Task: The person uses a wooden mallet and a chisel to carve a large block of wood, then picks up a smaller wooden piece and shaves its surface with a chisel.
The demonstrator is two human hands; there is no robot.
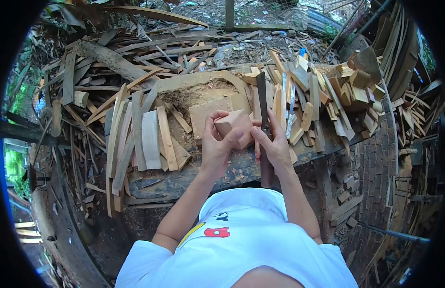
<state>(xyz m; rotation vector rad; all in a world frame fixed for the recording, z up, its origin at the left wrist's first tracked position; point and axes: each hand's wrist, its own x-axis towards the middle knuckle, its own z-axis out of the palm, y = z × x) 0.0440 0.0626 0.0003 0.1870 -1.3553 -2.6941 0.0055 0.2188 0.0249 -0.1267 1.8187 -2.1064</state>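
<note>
A pale, angular wooden block is in my left hand, with the fingers wrapped round its left side and the thumb on its near face. My right hand is closed round a long dark blade with a handle, which stands roughly upright in the picture, its blade pointing away from me. The right thumb and fingertips are close to the block's right edge; whether they touch it I cannot tell. Beneath the hands is a larger chipped wooden block on the workbench.
Long wooden strips lean on the bench at the left. Many cut wood pieces are heaped at the right. Behind the bench lies a pile of slats. A brick surface is at the lower right.
</note>
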